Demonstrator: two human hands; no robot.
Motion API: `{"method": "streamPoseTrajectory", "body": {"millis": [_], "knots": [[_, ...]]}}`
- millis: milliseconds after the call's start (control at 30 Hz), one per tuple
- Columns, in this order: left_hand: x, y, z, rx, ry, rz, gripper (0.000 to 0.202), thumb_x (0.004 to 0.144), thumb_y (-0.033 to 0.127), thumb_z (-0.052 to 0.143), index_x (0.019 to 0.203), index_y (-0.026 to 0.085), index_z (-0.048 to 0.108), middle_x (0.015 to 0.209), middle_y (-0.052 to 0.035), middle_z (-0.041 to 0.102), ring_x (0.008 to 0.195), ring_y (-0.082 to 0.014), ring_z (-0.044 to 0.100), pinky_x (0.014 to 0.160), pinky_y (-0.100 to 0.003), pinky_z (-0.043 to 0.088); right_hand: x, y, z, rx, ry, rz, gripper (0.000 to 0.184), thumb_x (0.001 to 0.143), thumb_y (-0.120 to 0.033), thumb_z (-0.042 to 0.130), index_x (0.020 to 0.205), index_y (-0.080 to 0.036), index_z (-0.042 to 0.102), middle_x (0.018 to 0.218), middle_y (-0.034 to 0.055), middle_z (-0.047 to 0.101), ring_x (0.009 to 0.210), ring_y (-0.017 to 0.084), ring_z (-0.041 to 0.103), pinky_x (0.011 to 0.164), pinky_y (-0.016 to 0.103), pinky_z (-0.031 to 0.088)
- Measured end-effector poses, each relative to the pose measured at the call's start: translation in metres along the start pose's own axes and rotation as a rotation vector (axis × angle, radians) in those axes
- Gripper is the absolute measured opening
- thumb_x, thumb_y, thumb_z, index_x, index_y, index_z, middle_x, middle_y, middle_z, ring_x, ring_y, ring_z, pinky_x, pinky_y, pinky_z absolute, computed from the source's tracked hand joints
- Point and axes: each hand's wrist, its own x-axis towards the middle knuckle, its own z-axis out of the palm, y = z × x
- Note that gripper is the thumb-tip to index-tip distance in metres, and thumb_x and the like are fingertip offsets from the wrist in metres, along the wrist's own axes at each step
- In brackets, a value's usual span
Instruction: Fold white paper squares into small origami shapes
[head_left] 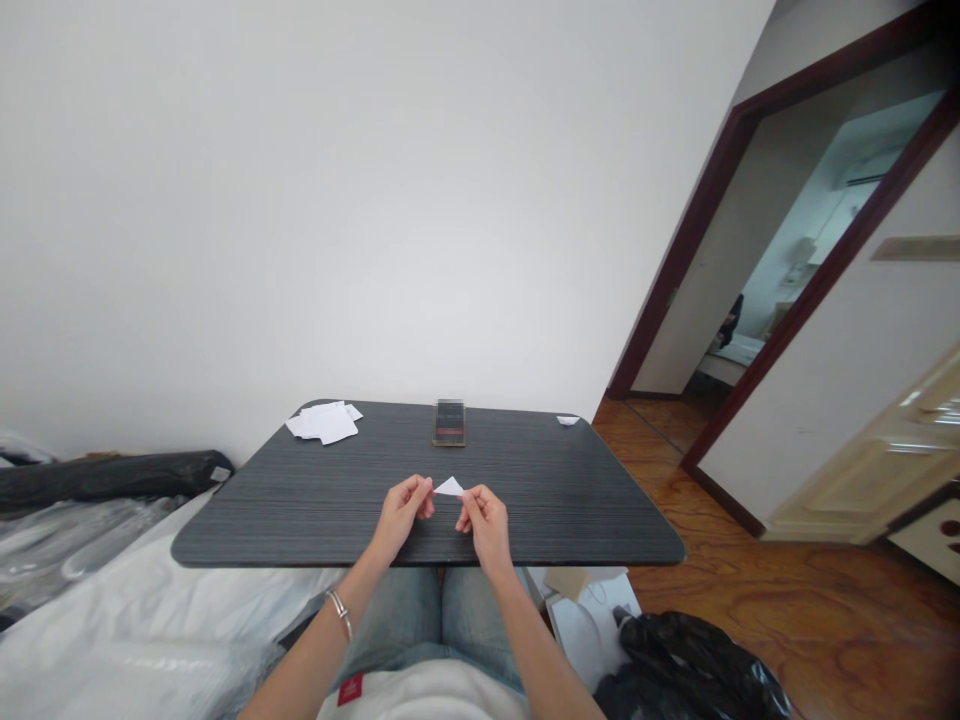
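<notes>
Between my two hands, a small white paper triangle [448,486] is pinched by its corners above the front of the table. My left hand [403,510] holds its left tip between thumb and fingers, and my right hand [484,522] grips its right side. Both hands hover just over the dark grey wood-grain table [570,500]. Farther back on the tabletop lie a loose pile of white paper pieces [322,423], a phone [449,422] lying flat, and a small white paper scrap [568,420] near the far right corner.
A black rolled bundle [105,480] and white plastic-covered bedding [127,610] lie left of the table. A black plastic bag [682,670] sits on the wooden floor [795,600] at lower right. A doorway [780,240] and an open door [877,460] stand to the right.
</notes>
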Motion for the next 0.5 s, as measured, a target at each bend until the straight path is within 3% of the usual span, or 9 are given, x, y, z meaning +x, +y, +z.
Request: {"method": "streamPoseTrajectory", "body": {"millis": [100, 300, 500], "knots": [[-0.0001, 0.0017, 0.0007, 0.024, -0.056, -0.015, 0.028, 0.075, 0.037, 0.049, 0.061, 0.013, 0.052, 0.047, 0.0028, 0.052, 0.042, -0.0069, 0.045, 0.045, -0.018, 0.036, 0.0003, 0.0007, -0.0002, -0.016, -0.014, -0.015, 0.026, 0.078, -0.038, 0.046, 0.067, -0.015, 0.052, 0.043, -0.0051, 0.047, 0.037, 0.007, 0.045, 0.038, 0.017, 0.034], [-0.0005, 0.0029, 0.0016, -0.060, -0.035, -0.072, 0.025, 0.069, 0.032, 0.058, 0.082, 0.010, 0.059, 0.061, -0.0022, 0.062, 0.049, -0.0100, 0.053, 0.049, -0.021, 0.043, 0.0006, 0.0017, -0.0003, -0.014, -0.020, -0.027, 0.023, 0.076, -0.035, 0.050, 0.066, -0.015, 0.054, 0.044, -0.0040, 0.050, 0.039, 0.008, 0.047, 0.038, 0.017, 0.034], [-0.0010, 0.0019, 0.0013, -0.083, -0.009, -0.038, 0.016, 0.067, 0.027, 0.061, 0.072, 0.012, 0.062, 0.059, -0.0009, 0.063, 0.050, -0.0112, 0.055, 0.051, -0.021, 0.045, 0.0007, 0.0019, -0.0010, 0.123, -0.045, 0.008, 0.019, 0.073, -0.033, 0.055, 0.075, -0.015, 0.058, 0.058, 0.0018, 0.062, 0.052, 0.013, 0.058, 0.041, 0.019, 0.039]]}}
